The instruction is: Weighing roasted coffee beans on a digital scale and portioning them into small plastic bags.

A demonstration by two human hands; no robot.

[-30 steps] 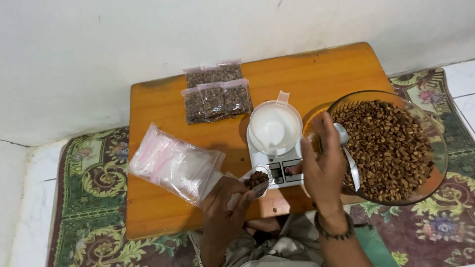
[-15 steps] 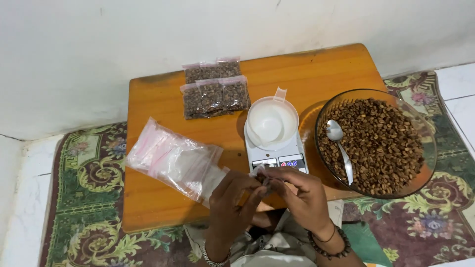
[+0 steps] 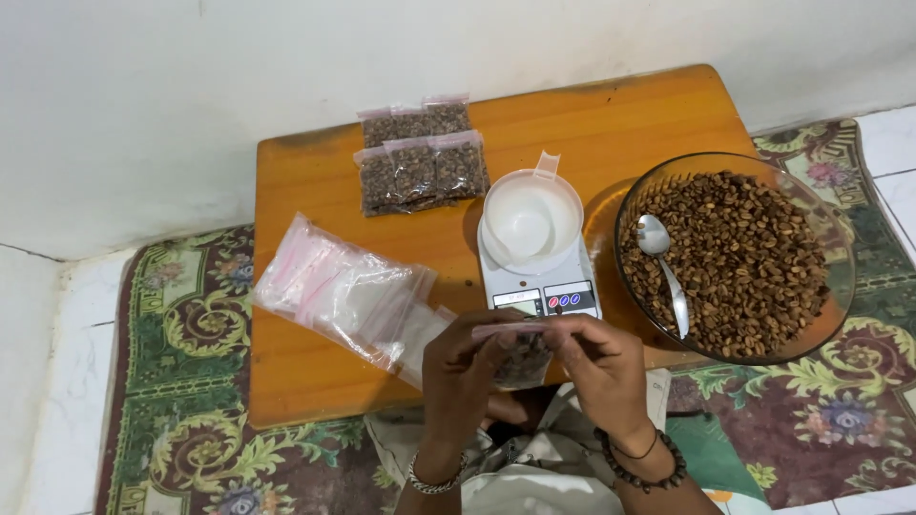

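Both hands hold a small clear bag (image 3: 523, 359) filled with brown beans, in front of the table's near edge. My left hand (image 3: 465, 377) and my right hand (image 3: 599, 367) pinch its pink zip strip between fingertips. Just beyond them a white kitchen scale (image 3: 540, 286) carries an empty white measuring cup (image 3: 530, 219). To the right stands a glass bowl (image 3: 832, 257) full of brown beans, with a metal spoon (image 3: 664, 267) lying in it.
A stack of empty clear zip bags (image 3: 336, 291) lies on the left of the orange wooden table (image 3: 315, 381). Filled bean bags (image 3: 420, 157) sit at the back near the white wall. A patterned rug (image 3: 172, 381) surrounds the table.
My right hand left the spoon in the bowl and came to the small bag. Both hands now pinch the bag's top edge together.
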